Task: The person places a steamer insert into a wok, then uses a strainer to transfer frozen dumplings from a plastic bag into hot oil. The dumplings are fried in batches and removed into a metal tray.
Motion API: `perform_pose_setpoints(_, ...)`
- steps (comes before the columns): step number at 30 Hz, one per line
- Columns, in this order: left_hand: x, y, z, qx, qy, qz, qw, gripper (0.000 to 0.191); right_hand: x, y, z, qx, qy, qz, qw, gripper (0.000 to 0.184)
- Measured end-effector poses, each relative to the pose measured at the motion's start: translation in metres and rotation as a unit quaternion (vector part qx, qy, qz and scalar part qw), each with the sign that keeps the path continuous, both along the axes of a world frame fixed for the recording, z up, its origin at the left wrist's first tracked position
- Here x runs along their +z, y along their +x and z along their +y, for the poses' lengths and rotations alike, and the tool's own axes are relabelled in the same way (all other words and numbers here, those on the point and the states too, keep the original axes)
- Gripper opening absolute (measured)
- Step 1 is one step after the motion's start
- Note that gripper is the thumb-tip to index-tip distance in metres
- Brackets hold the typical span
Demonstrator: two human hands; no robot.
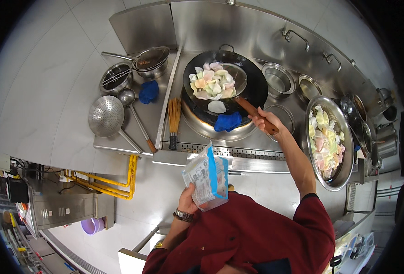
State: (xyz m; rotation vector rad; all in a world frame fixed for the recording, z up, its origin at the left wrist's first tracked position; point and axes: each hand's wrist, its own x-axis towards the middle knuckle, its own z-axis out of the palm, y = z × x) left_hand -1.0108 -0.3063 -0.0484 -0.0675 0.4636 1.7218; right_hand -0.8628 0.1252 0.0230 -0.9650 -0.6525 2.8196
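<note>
My right hand is closed around the wooden handle of a skimmer, which lies over a black wok on the range. Puffed pastel crackers, probably prawn crackers, are heaped on and around the skimmer. One white cracker lies apart, nearer the wok's front. A blue cloth is draped on the wok's front rim. My left hand holds a clear and blue printed plastic bag in front of the range edge; its contents cannot be made out.
A steel basin with more crackers stands at right. Steel pots line the back right below wall taps. Left of the wok are a bamboo brush, a perforated ladle, a ladle and a second blue cloth.
</note>
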Motion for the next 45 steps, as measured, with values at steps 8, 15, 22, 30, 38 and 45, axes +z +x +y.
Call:
perform_pose_setpoints(8, -0.001, -0.004, 0.000, 0.010, -0.007, 0.041, 0.999, 0.068, 0.045, -0.006, -0.029, 0.061, 0.516, -0.320, 0.792, 0.035)
perform_pose_setpoints(15, -0.010, 0.006, 0.008, -0.016, -0.006, 0.035, 0.999, 0.070, 0.071, 0.049, -0.081, 0.056, 0.745, -0.297, 0.594, 0.050)
perform_pose_setpoints(22, -0.009, 0.006, 0.016, -0.025, 0.027, 0.013, 0.999, 0.071, 0.053, 0.075, -0.033, -0.018, 0.552, -0.318, 0.771, 0.041)
perform_pose_setpoints(30, -0.001, 0.005, 0.004, -0.015, 0.015, 0.030, 0.999, 0.072, 0.026, 0.062, -0.004, 0.035, 0.326, -0.257, 0.909, 0.040)
perform_pose_setpoints(38, 0.000, -0.002, -0.014, 0.043, 0.018, -0.019, 0.999, 0.075, -0.021, 0.023, -0.007, 0.022, -0.047, 0.006, 0.999, 0.050)
perform_pose_setpoints(45, 0.003, -0.013, -0.026, 0.057, 0.023, -0.005, 0.998, 0.072, -0.052, -0.018, -0.022, -0.029, -0.043, 0.067, 0.996, 0.054)
